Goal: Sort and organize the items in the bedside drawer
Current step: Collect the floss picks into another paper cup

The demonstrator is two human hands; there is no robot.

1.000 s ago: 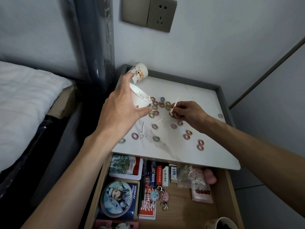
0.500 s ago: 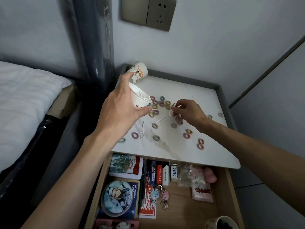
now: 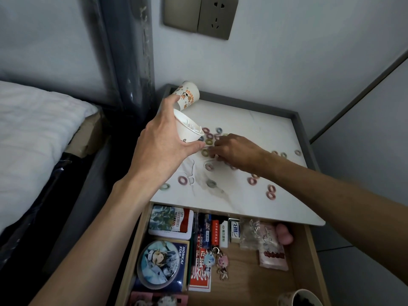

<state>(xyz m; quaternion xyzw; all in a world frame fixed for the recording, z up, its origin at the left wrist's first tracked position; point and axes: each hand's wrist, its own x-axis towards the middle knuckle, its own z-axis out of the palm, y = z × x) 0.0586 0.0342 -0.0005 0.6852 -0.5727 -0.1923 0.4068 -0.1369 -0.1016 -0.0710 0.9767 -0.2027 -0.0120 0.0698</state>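
My left hand (image 3: 162,149) grips a white paper cup (image 3: 187,129), tilted with its mouth toward the right, above the white nightstand top (image 3: 254,120). White floss picks lie inside the cup. My right hand (image 3: 235,152) is low over the top just right of the cup, fingertips pinched on a thin white floss pick (image 3: 206,147) that points at the cup's rim. Several coloured hair ties (image 3: 271,192) lie scattered across the top, and two loose floss picks (image 3: 192,172) rest near its front left. Below, the open drawer (image 3: 308,263) shows its contents.
A second printed paper cup (image 3: 187,96) lies on its side at the back left corner. The drawer holds a tin box (image 3: 170,219), a round badge box (image 3: 161,263), lighters (image 3: 218,233), keychains (image 3: 219,261), pink packets (image 3: 272,252) and a dark-filled cup (image 3: 305,299). The bed (image 3: 33,133) is at left.
My right hand has dropped from a raised position and moved left toward the cup, bringing the floss pick with it. The left hand and cup have stayed in place.
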